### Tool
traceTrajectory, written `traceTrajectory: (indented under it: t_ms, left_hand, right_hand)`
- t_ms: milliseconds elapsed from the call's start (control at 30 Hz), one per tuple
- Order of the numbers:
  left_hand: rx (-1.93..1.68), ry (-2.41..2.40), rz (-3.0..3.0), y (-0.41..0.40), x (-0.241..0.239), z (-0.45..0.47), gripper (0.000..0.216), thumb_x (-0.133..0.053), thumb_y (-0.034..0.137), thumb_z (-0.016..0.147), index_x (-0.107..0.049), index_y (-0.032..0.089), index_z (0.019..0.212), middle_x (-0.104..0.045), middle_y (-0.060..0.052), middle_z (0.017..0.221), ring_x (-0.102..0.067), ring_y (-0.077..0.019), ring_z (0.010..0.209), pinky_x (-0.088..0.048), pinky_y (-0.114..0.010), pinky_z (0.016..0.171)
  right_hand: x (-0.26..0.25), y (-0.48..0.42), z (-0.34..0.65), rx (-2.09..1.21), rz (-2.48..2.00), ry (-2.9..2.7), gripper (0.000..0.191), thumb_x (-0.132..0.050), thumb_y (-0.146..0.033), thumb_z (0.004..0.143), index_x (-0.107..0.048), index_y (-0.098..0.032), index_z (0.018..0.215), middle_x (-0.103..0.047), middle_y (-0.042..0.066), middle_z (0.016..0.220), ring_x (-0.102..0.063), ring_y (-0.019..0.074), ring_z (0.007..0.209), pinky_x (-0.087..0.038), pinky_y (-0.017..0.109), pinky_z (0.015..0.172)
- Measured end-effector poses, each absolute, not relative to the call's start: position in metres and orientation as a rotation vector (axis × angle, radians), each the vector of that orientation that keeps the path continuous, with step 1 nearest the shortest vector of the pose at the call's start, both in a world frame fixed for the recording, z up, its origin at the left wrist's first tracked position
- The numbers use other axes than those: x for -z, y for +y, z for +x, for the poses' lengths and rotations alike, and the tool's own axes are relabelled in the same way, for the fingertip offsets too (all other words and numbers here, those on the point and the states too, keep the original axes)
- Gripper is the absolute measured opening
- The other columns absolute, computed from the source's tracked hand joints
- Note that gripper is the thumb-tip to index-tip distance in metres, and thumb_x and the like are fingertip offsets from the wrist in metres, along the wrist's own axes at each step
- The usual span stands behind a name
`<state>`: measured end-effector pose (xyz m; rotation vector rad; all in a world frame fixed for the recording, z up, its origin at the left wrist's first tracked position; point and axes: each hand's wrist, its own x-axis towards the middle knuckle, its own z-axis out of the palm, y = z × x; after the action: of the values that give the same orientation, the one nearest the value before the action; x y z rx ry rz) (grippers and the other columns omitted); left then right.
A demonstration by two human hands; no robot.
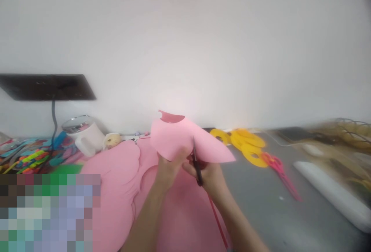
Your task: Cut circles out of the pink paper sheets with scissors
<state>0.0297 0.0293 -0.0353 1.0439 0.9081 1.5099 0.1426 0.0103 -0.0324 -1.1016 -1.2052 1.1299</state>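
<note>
Held up in the middle of the head view is a curved pink sheet (174, 136), its material like paper or thin foam. My left hand (169, 169) is closed on its lower edge. Dark-handled scissors (198, 167) are in my right hand (210, 172), with the blades pointing up against the sheet and one blade showing in front of it. Part of the sheet sticks out to the right, past the blades. Below my hands lies more pink sheet (185, 213). A stack of pink rounded cut pieces (113, 190) lies left of my forearm.
Yellow rings (246, 143) and pink scissors (282, 174) lie to the right, near a long white bar (330, 194). At left stand a white mug (88, 140) and a dark screen (48, 87) with its cable. Colourful strips (31, 157) are heaped there. A wall rises behind.
</note>
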Motion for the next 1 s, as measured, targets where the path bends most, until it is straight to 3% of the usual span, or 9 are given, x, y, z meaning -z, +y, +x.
traceTrajectory:
  t_ms: [167,333,533,733,1000]
  left_hand:
    - [-1.551,1.009,0.904,0.034,0.037,0.024,0.024,-0.072,0.037,0.073,-0.069,0.014,0.077,-0.070,-0.006,0.071,-0.066,-0.0197,0.066,-0.055,-0.035,0.067]
    - [-1.607,1.121,0.730,0.039,0.040,0.015,0.029,-0.075,0.035,0.070,-0.071,0.012,0.087,-0.071,-0.009,0.081,-0.068,-0.0212,0.067,-0.056,-0.034,0.060]
    - [-1.524,1.172,0.757,0.041,0.040,0.013,0.030,-0.078,0.033,0.064,-0.070,0.009,0.080,-0.072,-0.013,0.079,-0.068,-0.0249,0.071,-0.056,-0.040,0.067]
    - [-1.538,0.980,0.698,0.038,0.032,0.012,0.020,-0.076,0.027,0.063,-0.068,0.013,0.076,-0.072,-0.009,0.085,-0.068,-0.0240,0.080,-0.056,-0.041,0.077]
    - [-1.537,0.885,0.684,0.035,0.027,0.015,0.019,-0.077,0.021,0.062,-0.069,0.014,0.078,-0.070,-0.004,0.080,-0.065,-0.0185,0.075,-0.055,-0.032,0.070]
  right_hand:
    - [0.026,0.004,0.147,-1.535,-1.101,-1.274,0.025,-0.071,-0.027,0.067,-0.058,-0.018,0.085,-0.052,-0.005,0.061,-0.051,0.0125,0.055,-0.044,0.026,0.054]
    - [0.025,-0.001,0.152,-1.875,-0.975,-1.325,0.025,-0.071,-0.031,0.069,-0.058,-0.017,0.086,-0.056,-0.004,0.057,-0.057,0.0140,0.057,-0.048,0.030,0.062]
    - [0.023,0.001,0.151,-1.706,-0.957,-1.161,0.036,-0.080,-0.033,0.062,-0.058,-0.018,0.087,-0.049,-0.007,0.066,-0.049,0.0089,0.058,-0.050,0.030,0.068]
    - [0.022,0.001,0.152,-1.728,-1.070,-1.249,0.036,-0.076,-0.035,0.066,-0.058,-0.018,0.091,-0.056,-0.005,0.061,-0.055,0.0132,0.057,-0.048,0.031,0.061]
    - [0.023,-0.001,0.151,-1.738,-1.035,-1.275,0.034,-0.074,-0.036,0.070,-0.060,-0.017,0.094,-0.062,-0.001,0.062,-0.058,0.0149,0.061,-0.047,0.030,0.064]
